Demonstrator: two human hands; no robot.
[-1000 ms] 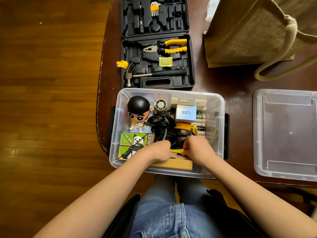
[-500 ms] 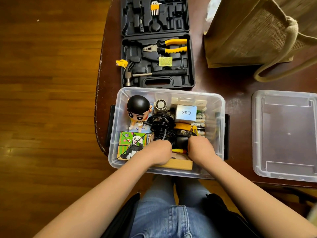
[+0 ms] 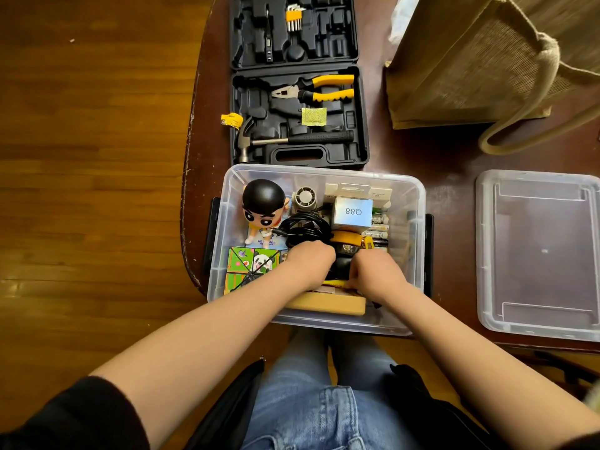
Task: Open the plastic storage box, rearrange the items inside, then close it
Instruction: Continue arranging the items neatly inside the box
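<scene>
The box [image 3: 412,203] stood open at the near edge of the surface [image 3: 454,157], and its lid [image 3: 539,254] lay flat on the surface well apart to the right. Both of your hands were inside the box, over its near middle part. Your left hand [image 3: 310,263] sat knuckles-up with its fingers curled down among the contents, at the near edge of the black cable [image 3: 303,227]. Whether those fingers held anything could not be determined, because the hand covered them. Your right hand [image 3: 373,271] was just beside the left, its fingers likewise curled downward and hidden. A dark object [image 3: 341,266] showed in the gap between the two hands, touching or nearly touching both. A grasp on it could not be confirmed.

A yellow strip [image 3: 334,282] and a tan carton [image 3: 328,303] lay beneath your wrists against the near wall. The figurine [image 3: 264,206] stood in the far left corner. The panda pack [image 3: 251,266] lay just left of your left hand. The white carton [image 3: 352,212] and the batteries [image 3: 380,227] lay beyond your right hand. An open tool case [image 3: 298,118] sat just behind the box.
</scene>
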